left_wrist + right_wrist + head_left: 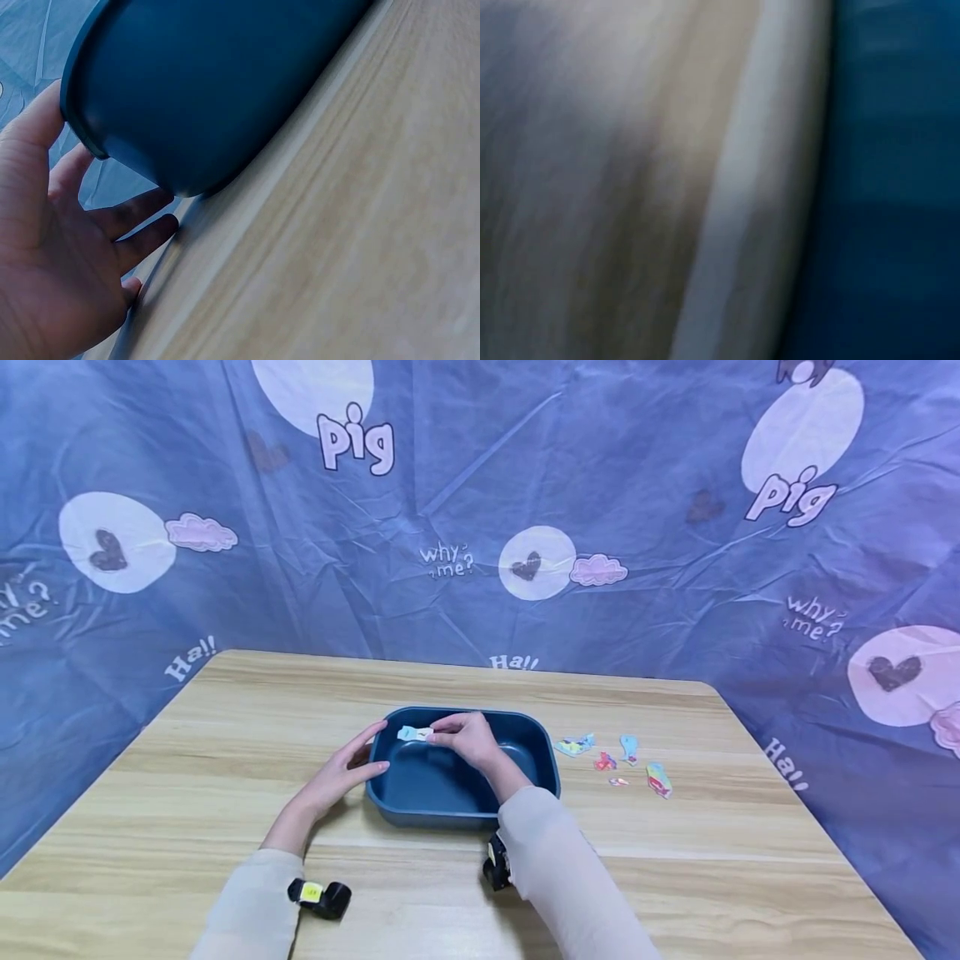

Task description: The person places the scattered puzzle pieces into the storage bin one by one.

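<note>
Wood-grain table point(187, 777) — my right grip point(474, 743) pinches a paper-like scrap point(408, 733), probably light, tearable, best edge-held; left grip point(330, 785) spreads wide against the blue tub point(435, 817).

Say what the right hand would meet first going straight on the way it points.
Probably the blue tub's left wall, near the left hand, though the right hand could pass above it.

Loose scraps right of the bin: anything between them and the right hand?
Yes, the right wall of the bin. The right hand, pinching a pale scrap, is over or in the bin; the loose scraps lie on the table beyond that wall. Nothing else visible stands between them.
</note>
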Demonstrator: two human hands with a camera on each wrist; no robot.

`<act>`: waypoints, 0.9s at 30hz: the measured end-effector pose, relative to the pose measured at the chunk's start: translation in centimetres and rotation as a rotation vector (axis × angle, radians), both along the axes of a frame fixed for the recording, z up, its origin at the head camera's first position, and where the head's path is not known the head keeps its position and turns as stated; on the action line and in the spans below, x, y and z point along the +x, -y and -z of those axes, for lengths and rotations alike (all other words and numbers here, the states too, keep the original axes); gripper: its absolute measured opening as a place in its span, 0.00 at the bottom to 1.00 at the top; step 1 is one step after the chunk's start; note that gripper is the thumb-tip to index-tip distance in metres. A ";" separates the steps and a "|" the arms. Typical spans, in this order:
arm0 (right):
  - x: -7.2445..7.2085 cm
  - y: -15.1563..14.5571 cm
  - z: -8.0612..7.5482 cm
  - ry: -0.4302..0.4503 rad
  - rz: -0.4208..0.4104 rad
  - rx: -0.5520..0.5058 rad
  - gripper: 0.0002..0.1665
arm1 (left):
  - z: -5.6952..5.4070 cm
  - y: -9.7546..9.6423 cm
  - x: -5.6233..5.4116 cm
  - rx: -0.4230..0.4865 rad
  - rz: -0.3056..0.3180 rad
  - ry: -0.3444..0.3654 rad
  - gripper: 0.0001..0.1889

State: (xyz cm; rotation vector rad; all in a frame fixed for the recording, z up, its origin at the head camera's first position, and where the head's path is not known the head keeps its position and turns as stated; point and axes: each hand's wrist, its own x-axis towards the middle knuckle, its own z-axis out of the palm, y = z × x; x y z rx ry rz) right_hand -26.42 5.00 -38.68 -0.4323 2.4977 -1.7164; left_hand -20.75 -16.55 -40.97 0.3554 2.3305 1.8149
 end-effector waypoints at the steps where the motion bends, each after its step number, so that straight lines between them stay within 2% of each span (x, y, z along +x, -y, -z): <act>1: 0.0 0.0 0.1 -0.005 0.000 0.007 0.12 | 0.0 0.0 0.0 -0.002 0.002 -0.001 0.31; 7: 0.0 0.2 0.7 -0.002 0.020 0.053 0.12 | 0.2 0.0 0.0 -0.004 0.000 -0.008 0.31; 19: -0.1 0.1 1.1 0.062 0.053 0.085 0.11 | 0.3 0.0 0.1 0.000 -0.006 -0.012 0.31; 27: -0.1 0.2 1.2 0.031 0.064 0.128 0.11 | -0.1 -0.2 0.1 -0.001 0.003 -0.008 0.31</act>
